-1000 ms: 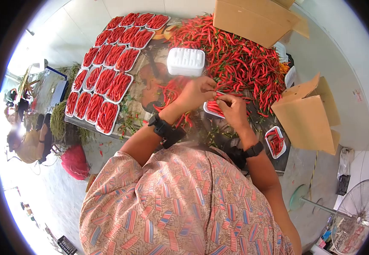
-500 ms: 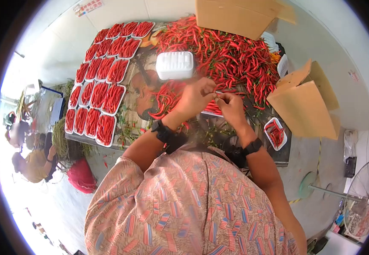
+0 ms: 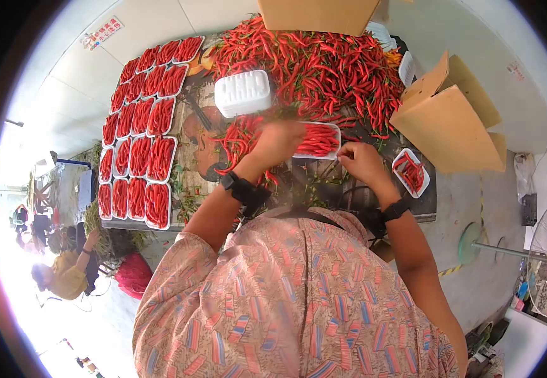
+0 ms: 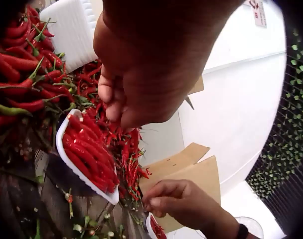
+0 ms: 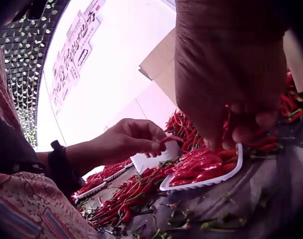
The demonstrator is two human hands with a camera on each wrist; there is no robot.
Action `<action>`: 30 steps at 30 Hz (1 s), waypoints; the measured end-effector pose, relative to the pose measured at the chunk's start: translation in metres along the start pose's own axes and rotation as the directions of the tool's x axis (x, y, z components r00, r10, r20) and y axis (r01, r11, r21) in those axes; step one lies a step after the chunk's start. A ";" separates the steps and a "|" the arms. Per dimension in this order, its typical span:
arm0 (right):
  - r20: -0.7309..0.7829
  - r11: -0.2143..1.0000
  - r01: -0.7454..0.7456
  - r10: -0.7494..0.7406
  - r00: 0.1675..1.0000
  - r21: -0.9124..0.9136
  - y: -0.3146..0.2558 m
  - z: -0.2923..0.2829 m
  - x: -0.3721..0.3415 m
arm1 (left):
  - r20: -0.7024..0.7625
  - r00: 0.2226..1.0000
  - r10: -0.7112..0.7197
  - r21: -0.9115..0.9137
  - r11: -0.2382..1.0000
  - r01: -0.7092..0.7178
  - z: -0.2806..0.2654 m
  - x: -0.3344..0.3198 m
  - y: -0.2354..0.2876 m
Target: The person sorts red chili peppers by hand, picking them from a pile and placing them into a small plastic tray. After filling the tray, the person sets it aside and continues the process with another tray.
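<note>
A white foam tray (image 3: 330, 154) filled with red chili peppers (image 3: 319, 138) lies in front of the person. My left hand (image 3: 278, 143), blurred in the head view, is over the tray's left end. In the right wrist view this left hand (image 5: 136, 138) pinches a single red chili pepper (image 5: 171, 139) between thumb and fingers. Just off the tray's right end is my right hand (image 3: 365, 164). Its fingers are bent, and in the left wrist view the right hand (image 4: 179, 201) has thumb and forefinger close together; I cannot tell whether they pinch anything.
A large heap of chili peppers (image 3: 324, 75) covers the table's back. White stacked trays (image 3: 243, 93) stand left of it, beyond a smaller chili pile (image 3: 235, 142). Rows of filled trays (image 3: 139, 151) line the left. At right are a cardboard box (image 3: 447, 120) and a part-filled tray (image 3: 411, 173).
My hands, together over the tray before, have parted: the right moved right to the tray's end, the left stays over the left part. More of the filled tray now shows. The head view has shifted.
</note>
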State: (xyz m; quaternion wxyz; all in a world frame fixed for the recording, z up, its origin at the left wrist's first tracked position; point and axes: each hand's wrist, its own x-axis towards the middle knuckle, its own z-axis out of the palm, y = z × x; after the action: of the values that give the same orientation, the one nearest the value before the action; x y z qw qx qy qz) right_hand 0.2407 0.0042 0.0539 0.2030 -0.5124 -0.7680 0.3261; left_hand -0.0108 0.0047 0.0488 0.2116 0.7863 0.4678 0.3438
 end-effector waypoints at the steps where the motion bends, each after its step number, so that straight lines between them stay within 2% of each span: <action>1: -0.003 1.000 -0.004 0.004 1.000 0.004 -0.001 0.005 0.001 | 0.006 1.000 0.002 0.001 1.000 -0.002 0.003 0.000 -0.003; 3: -0.114 0.999 0.046 -0.047 0.992 -0.010 0.000 0.015 0.005 | 0.006 0.995 0.102 0.058 0.993 -0.102 0.008 0.001 -0.007; 6: -0.167 0.993 0.100 -0.109 0.980 -0.062 0.003 0.023 0.011 | 0.020 0.995 0.095 0.094 0.991 -0.097 0.013 0.001 -0.011; 9: -0.183 0.997 0.071 -0.072 0.980 -0.008 0.004 0.028 0.015 | 0.051 0.994 0.098 0.080 0.992 -0.102 0.016 0.000 -0.015; 15: -0.148 0.999 0.025 -0.028 0.989 -0.023 0.002 0.031 0.016 | 0.114 0.988 0.100 0.124 0.986 -0.114 0.018 -0.004 -0.015; 19: -0.151 0.998 0.022 -0.031 0.988 -0.062 0.008 0.039 0.020 | 0.080 0.990 0.116 0.133 0.983 -0.126 0.023 -0.004 -0.020; 24: -0.139 0.993 0.077 -0.090 0.986 -0.092 0.007 0.046 0.027 | 0.111 0.977 0.179 0.201 0.959 -0.199 0.026 -0.005 -0.028; 30: -0.109 0.983 0.114 -0.130 0.986 -0.142 0.004 0.056 0.038 | 0.083 0.986 0.144 0.171 0.973 -0.156 0.026 -0.005 -0.030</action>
State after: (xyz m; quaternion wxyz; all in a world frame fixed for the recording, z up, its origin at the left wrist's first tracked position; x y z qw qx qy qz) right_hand 0.1923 0.0233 0.0109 0.2322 -0.4953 -0.8050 0.2296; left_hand -0.0110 0.0141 0.0098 0.1307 0.8465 0.4281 0.2883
